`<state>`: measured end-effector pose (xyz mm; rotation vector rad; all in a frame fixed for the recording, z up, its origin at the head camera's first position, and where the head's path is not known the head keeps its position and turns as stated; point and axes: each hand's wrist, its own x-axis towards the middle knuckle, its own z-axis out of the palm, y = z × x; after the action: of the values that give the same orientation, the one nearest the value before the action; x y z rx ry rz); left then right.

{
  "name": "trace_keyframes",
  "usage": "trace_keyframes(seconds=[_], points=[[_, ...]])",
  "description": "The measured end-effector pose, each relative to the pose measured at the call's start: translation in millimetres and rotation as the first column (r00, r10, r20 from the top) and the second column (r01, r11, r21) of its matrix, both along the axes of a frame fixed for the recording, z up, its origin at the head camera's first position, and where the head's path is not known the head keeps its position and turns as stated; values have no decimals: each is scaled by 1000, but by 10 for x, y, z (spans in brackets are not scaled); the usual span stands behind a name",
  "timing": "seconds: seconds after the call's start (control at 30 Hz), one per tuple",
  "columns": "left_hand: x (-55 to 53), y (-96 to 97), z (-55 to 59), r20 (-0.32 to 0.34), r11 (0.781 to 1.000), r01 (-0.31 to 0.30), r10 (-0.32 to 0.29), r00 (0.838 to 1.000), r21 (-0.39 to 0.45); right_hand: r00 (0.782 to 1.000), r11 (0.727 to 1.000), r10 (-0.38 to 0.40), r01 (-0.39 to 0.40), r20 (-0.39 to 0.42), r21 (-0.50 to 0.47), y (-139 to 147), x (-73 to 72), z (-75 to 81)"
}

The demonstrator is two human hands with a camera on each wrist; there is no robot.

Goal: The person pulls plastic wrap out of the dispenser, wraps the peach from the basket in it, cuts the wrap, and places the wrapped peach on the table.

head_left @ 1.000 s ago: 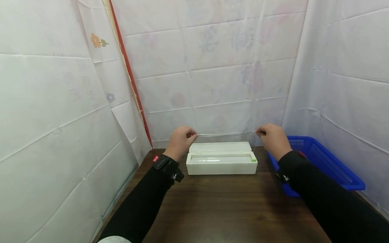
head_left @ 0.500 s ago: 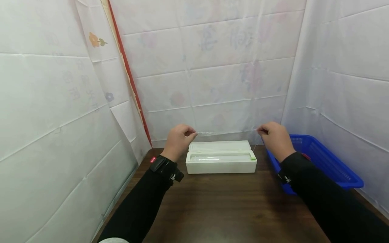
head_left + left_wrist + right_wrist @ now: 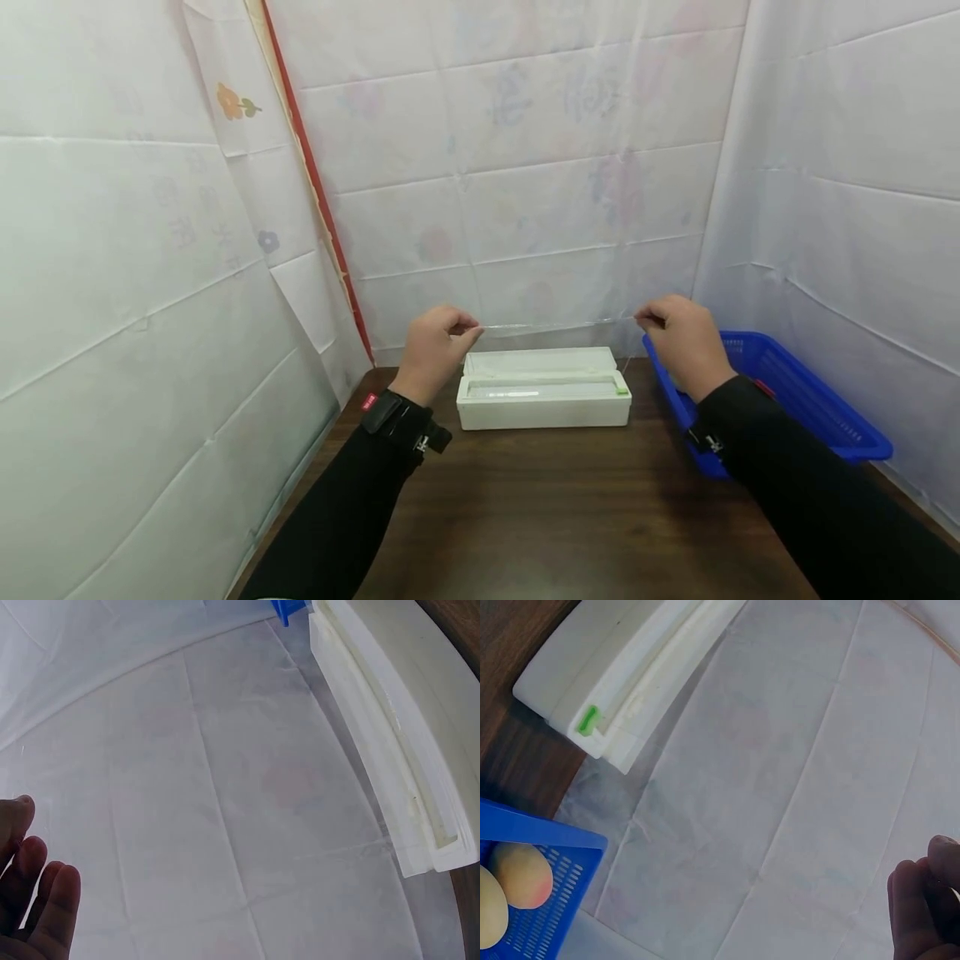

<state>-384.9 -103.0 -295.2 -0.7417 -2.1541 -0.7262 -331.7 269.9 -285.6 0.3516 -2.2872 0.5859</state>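
A clear strip of cling film stretches between my two raised hands. My left hand pinches its left end between thumb and fingertips, and at the other end my right hand does the same. Below the film stands a white cling film dispenser box, its lid tipped back and a roll showing inside. At the right end of its slot sits a green slider. Both wrist views catch only fingers at the edge, with the box off to the other side.
On the right stands a blue plastic basket, partly behind my right forearm. Inside, the right wrist view shows pale round fruits that look like peaches. White sheeting hangs behind the brown table and along both sides.
My hands have drawn slightly farther apart and risen a little, the left going left and the right going up. The film between them looks tauter. The dispenser stays put.
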Motion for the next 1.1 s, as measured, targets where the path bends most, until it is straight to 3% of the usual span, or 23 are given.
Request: trace_keyframes(seconds=[0.47,0.77,0.93,1.1], points=[[157,-56,60,-66,999,26,-24,998,34,993,1000,1,-1,-117,3,-49,145,46],[312,-87,102,-100,998,54,-52,994,18,989,999,33,-35,-146,-7,-43,370,80],[444,-118,74,-138,999,44,-45,989,-14,988,999,47,-47,-147,5,-32,503,61],[662,-188,-39,-159,999,29,-35,987,-35,989,999,49,-47,-140,19,-39,673,-39]])
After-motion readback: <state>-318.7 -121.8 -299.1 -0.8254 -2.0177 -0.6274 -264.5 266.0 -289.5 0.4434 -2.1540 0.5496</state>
